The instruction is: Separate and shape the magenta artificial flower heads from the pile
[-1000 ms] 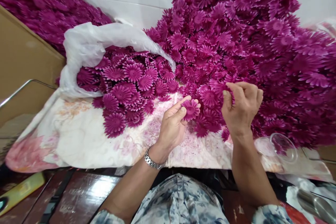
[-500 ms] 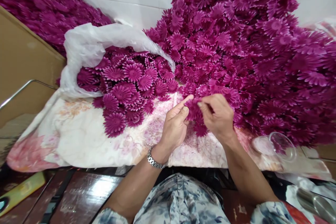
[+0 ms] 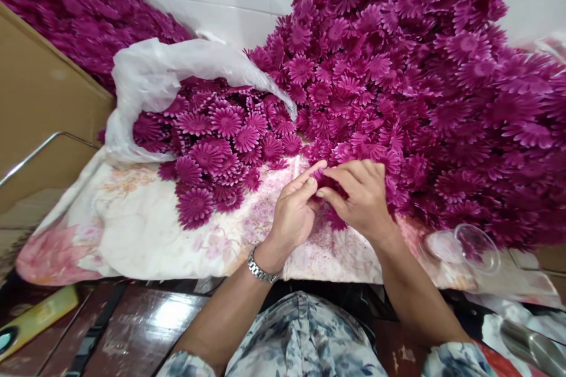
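Between my hands is a magenta artificial flower [image 3: 318, 177], partly covered by my fingers. My left hand [image 3: 294, 212], with a metal watch on the wrist, pinches it between thumb and forefinger. My right hand [image 3: 360, 197] meets it from the other side, thumb and fingers closed at the petals; how firmly it grips is hidden. A large heap of loose magenta flower heads [image 3: 380, 82] rises just beyond my right hand. To the left, stacked flower heads [image 3: 207, 159] spill from a white plastic bag [image 3: 145, 70] onto the floral cloth [image 3: 132, 224].
A clear plastic cup [image 3: 477, 247] lies at the right beside a whitish round object. A cardboard box [image 3: 48, 70] stands at the left, with more flowers behind it. Below are a yellow object [image 3: 39, 321], a black strap [image 3: 95, 336] and a metal cylinder [image 3: 530, 344].
My right hand has shifted left and closer to my left hand, covering more of the flower. My left hand stays nearly in place. The view has moved slightly.
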Action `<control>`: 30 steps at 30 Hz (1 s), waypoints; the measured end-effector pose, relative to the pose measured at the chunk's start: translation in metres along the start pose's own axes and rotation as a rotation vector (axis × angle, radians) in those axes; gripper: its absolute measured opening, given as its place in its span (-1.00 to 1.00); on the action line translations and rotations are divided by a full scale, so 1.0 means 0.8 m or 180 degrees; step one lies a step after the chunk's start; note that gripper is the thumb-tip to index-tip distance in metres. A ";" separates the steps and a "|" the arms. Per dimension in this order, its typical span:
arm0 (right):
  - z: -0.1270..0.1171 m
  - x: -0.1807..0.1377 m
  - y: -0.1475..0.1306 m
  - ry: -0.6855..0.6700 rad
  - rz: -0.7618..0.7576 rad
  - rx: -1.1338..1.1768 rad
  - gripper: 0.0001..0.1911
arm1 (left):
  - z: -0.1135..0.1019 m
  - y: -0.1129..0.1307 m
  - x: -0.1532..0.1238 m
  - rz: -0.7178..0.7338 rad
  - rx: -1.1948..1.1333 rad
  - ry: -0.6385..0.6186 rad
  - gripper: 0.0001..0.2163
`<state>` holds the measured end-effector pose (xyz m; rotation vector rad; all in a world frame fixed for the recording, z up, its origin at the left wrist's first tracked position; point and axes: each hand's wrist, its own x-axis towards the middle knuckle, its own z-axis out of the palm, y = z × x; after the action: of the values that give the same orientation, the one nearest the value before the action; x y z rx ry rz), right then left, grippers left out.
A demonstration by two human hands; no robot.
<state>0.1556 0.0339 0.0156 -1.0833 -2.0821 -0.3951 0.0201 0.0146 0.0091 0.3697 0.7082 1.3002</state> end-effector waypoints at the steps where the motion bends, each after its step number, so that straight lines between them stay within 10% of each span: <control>1: 0.003 -0.001 -0.003 -0.0175 0.0028 0.0077 -0.79 | 0.000 -0.001 0.000 -0.0028 0.0000 -0.0013 -0.78; 9: 0.008 -0.001 -0.003 0.0086 0.0138 0.0294 -0.89 | 0.003 -0.009 0.002 0.0063 0.0104 0.0048 -0.78; 15: -0.010 0.001 0.049 0.1251 0.0746 -0.0812 -0.89 | -0.003 -0.007 0.004 0.0128 -0.0056 -0.0017 -0.84; 22: -0.015 -0.012 0.078 -0.0405 0.0921 -0.1240 -0.78 | -0.002 -0.003 0.002 0.0026 -0.0215 -0.0012 -0.81; 30: -0.040 -0.007 0.072 0.1120 0.1245 -0.0390 -0.73 | -0.005 0.001 -0.001 0.0006 -0.0272 -0.0012 -0.74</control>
<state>0.2189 0.0473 0.0296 -1.3518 -1.5143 -0.4814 0.0166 0.0138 0.0068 0.3036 0.6470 1.3267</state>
